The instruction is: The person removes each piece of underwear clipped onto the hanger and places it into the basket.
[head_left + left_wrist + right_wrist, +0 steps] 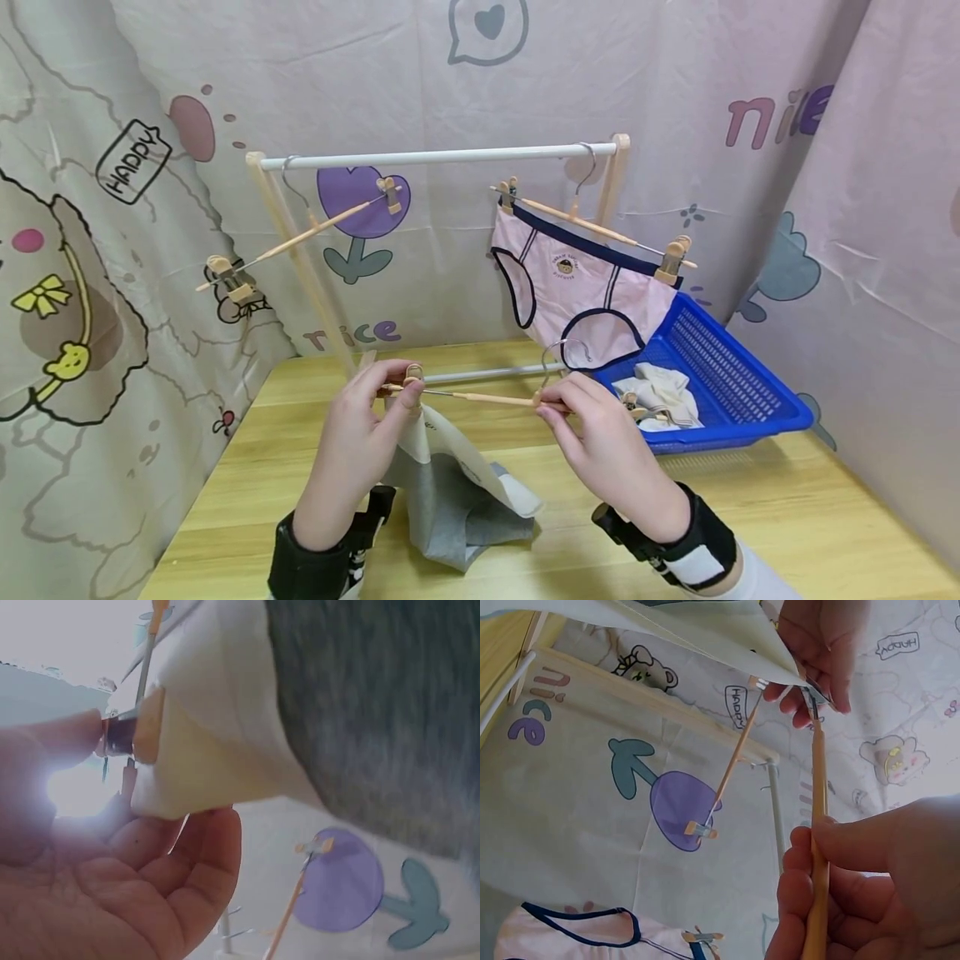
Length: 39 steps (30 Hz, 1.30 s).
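Currently the left hand [358, 440] pinches a clip [413, 375] at one end of a wooden hanger [491, 401], and the right hand [603, 437] grips the bar near its hook. Below the left hand, a grey-and-white garment [438, 500] hangs from that end. Just right of the right hand sits a blue basket [697, 337]; beyond both hands, a rack [442, 157] bears pink underwear [585, 279].

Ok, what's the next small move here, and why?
Probably let the clip bite fully on the grey-and-white garment: the left hand pinches it at one corner, the right hand holds the hanger, and the garment's far end droops unclipped toward the table.
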Each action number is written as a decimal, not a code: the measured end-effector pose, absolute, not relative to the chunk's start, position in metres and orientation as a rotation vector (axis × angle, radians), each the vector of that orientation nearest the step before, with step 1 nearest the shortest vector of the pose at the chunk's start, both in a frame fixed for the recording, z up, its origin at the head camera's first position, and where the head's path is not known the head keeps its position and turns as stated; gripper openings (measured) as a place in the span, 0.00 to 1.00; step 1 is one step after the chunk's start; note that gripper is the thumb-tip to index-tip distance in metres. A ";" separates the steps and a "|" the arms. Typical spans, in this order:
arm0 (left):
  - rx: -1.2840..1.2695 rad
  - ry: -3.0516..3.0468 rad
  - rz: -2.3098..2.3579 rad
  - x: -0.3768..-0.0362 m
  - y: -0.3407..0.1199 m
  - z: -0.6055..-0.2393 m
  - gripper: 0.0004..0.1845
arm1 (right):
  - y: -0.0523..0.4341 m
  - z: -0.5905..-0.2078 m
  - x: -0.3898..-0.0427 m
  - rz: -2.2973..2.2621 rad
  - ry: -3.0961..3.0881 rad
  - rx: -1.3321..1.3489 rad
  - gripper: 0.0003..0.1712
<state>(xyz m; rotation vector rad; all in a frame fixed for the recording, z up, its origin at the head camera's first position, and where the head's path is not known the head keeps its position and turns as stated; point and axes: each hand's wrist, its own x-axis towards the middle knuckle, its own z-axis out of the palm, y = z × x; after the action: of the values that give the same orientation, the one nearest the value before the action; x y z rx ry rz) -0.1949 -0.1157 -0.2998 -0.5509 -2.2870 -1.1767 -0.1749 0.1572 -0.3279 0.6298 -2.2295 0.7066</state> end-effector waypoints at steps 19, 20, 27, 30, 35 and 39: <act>-0.431 -2.334 -1.550 -0.203 -0.106 -0.303 0.15 | 0.160 -0.328 -0.179 0.698 -2.301 0.588 0.07; -0.435 -2.334 -1.544 -0.203 -0.106 -0.303 0.14 | 0.160 -0.328 -0.180 0.698 -2.306 0.585 0.07; -0.457 -2.321 -1.543 -0.205 -0.106 -0.302 0.12 | 0.161 -0.329 -0.180 0.704 -2.318 0.573 0.07; -0.480 -2.307 -1.548 -0.206 -0.105 -0.302 0.11 | 0.162 -0.328 -0.180 0.703 -2.328 0.562 0.06; -0.483 -2.327 -1.519 -0.206 -0.102 -0.303 0.10 | 0.163 -0.328 -0.180 0.703 -2.356 0.540 0.05; -0.439 -2.381 -1.477 -0.206 -0.102 -0.303 0.10 | 0.164 -0.328 -0.180 0.696 -2.357 0.548 0.05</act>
<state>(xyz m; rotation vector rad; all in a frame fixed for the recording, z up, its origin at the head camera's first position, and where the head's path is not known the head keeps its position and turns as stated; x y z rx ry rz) -0.2058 -0.1020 -0.3029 -0.4387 -2.3814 -1.4767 -0.1804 0.1640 -0.3279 0.5483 -2.3571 0.6955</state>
